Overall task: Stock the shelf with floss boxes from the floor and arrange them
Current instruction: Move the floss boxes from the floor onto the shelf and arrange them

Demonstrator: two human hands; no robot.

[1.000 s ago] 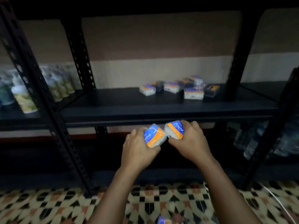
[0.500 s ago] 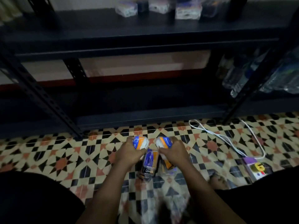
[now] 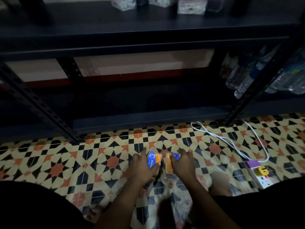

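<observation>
Your hands have come down from the shelf edge to the floor, and each one has brought its floss box along instead of leaving it up there. Your left hand [image 3: 143, 166] has its grip clamped on a blue and orange floss box [image 3: 153, 159], with the fingers curled round it. Your right hand [image 3: 182, 164] has its grip clamped on the other floss box [image 3: 170, 160], just beside the first. The two boxes almost touch between your grips. Under and just behind your grips lie more packs on the floor [image 3: 54, 164], but they are dark and blurry, so you cannot tell how many. Far above your grips, a few floss boxes on the shelf [image 3: 191, 6] sit at the back of the dark shelf board [image 3: 148, 30]. To the right of your right grip lie a white cable [image 3: 219, 138] and a power strip [image 3: 262, 174]. It looks like you came back for more boxes, so the two in your hands are not stocked yet.
</observation>
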